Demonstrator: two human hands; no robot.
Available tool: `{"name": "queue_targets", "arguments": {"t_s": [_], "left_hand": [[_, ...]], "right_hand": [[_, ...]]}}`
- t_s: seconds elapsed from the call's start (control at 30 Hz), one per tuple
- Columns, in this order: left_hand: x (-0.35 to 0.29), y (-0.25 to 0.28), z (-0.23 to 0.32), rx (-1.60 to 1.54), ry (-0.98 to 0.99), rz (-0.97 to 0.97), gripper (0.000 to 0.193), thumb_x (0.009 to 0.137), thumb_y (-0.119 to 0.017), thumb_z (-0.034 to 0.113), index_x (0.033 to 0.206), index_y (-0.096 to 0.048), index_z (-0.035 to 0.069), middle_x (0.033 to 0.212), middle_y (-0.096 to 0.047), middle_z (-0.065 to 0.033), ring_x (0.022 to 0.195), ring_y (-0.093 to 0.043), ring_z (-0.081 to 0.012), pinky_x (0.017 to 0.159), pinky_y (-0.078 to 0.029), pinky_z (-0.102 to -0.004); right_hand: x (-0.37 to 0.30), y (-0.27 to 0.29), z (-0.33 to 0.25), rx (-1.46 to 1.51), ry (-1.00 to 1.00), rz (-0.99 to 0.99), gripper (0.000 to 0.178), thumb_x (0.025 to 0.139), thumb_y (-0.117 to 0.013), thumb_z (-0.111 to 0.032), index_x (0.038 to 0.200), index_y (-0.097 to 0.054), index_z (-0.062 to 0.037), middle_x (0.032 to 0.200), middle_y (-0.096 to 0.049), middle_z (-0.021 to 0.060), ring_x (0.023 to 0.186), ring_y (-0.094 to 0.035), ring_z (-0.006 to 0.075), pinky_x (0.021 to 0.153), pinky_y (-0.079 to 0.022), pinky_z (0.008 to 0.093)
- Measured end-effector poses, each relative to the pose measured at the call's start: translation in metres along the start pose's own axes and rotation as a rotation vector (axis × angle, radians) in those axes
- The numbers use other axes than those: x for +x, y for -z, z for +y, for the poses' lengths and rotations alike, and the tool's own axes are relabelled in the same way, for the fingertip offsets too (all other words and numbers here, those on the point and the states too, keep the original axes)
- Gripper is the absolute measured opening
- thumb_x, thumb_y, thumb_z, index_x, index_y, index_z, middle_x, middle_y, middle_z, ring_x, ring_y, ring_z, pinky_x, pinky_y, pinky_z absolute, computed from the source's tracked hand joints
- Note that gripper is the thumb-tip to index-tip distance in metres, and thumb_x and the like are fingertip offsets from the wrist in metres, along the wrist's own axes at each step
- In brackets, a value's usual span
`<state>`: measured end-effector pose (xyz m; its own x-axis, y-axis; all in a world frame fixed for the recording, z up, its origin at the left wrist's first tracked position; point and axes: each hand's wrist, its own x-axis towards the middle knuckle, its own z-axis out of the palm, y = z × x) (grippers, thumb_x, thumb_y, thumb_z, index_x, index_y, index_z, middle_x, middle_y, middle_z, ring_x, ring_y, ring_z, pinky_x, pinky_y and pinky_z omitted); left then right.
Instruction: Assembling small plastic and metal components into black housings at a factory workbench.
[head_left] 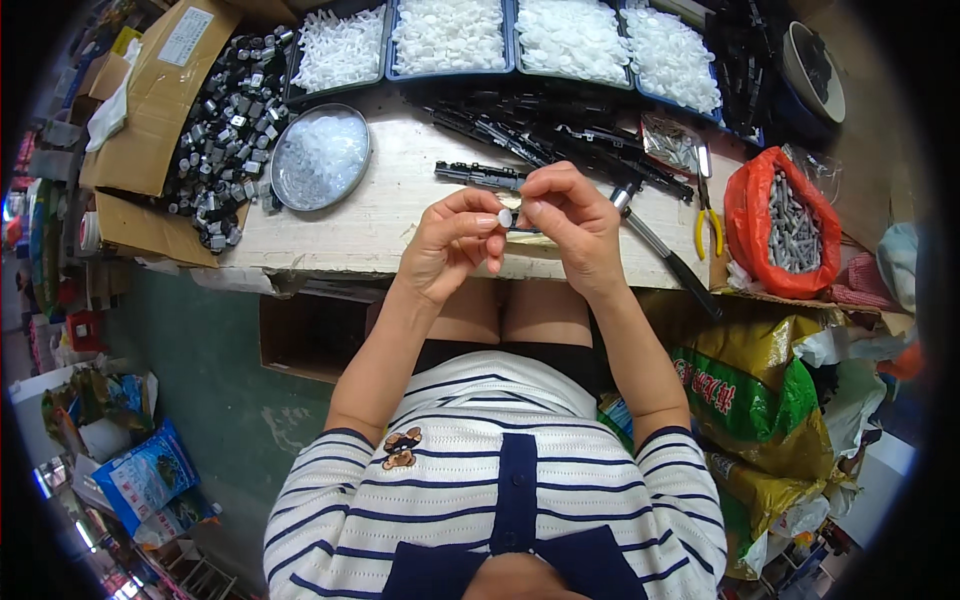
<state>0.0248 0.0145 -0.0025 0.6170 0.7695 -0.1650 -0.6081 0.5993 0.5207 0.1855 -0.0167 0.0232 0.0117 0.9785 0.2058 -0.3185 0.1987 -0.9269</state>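
Observation:
My left hand (452, 238) pinches a small white round plastic piece (505, 217) between thumb and fingertips, above the table's front edge. Close beside it, my right hand (577, 228) is closed in a pinch. A dark bit shows near its fingertips, but I cannot make out what it holds. Just beyond both hands lies a long black plastic part (478, 174). Behind that, more black parts (530, 130) are heaped on the pale table (400, 190).
Trays of white plastic pieces (450, 38) line the back. At left are a round dish (322, 158) and a carton (135, 130) of dark metallic parts. At right lie a hammer (660, 245), yellow-handled pliers (708, 215) and a red bag (745, 215) of screws.

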Motion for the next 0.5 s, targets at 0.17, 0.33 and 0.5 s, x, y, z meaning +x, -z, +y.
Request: {"name": "queue_targets", "arguments": {"t_s": [0.17,0.33,0.5], "left_hand": [[-0.002,-0.001,-0.001,-0.027,-0.009,-0.020,0.012,0.080,-0.057,0.004,0.091,-0.059,-0.001,0.073,-0.059,-0.0093,0.060,-0.060,-0.0155,0.048,-0.054,-0.0272],[-0.004,-0.002,-0.003,-0.065,-0.018,0.000,0.014,0.080,-0.057,0.004,0.093,-0.058,-0.001,0.073,-0.059,-0.0094,0.059,-0.060,-0.0155,0.049,-0.054,-0.0280],[-0.006,-0.003,-0.002,-0.081,-0.054,0.017,0.017,0.080,-0.058,0.003,0.097,-0.057,-0.001,0.076,-0.060,-0.0105,0.061,-0.060,-0.0158,0.051,-0.055,-0.0285]], "right_hand": [[-0.001,-0.002,-0.001,-0.051,0.027,-0.036,0.012,0.083,-0.055,0.004,0.094,-0.057,0.0002,0.096,-0.050,0.0066,0.080,-0.053,0.0109,0.072,-0.047,0.0229],[0.003,0.000,0.001,-0.268,0.144,-0.108,0.014,0.080,-0.053,0.008,0.092,-0.057,0.0009,0.094,-0.049,0.0079,0.082,-0.052,0.0120,0.072,-0.046,0.0232],[0.010,-0.001,0.004,-0.353,0.238,-0.169,0.016,0.079,-0.055,0.008,0.092,-0.058,0.0004,0.092,-0.052,0.0072,0.082,-0.052,0.0121,0.072,-0.044,0.0226]]}}
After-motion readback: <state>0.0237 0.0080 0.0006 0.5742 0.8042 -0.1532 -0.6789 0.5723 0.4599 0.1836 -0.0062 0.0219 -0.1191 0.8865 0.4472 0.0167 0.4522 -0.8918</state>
